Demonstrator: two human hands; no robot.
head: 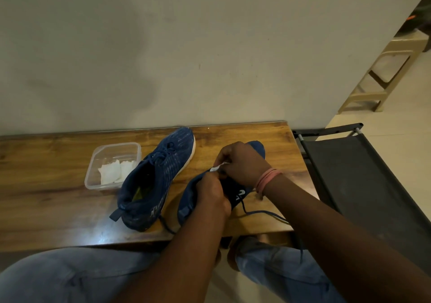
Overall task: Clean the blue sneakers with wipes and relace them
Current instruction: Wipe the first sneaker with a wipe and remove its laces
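Both hands' fingers clamped on wipe [218, 167] over right sneaker [190, 197]; loose lace [263, 212] overhangs counter [58, 186] edge, could snag & drag it off.

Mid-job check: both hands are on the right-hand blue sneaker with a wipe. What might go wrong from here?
1. The loose dark blue lace trails off the wooden table's front edge; a knee could snag it and drag the blue mesh sneaker being wiped.
2. That sneaker sits near the front edge, so hard rubbing by the right hand with the small white wipe may push it off, unless the left hand holds firm.
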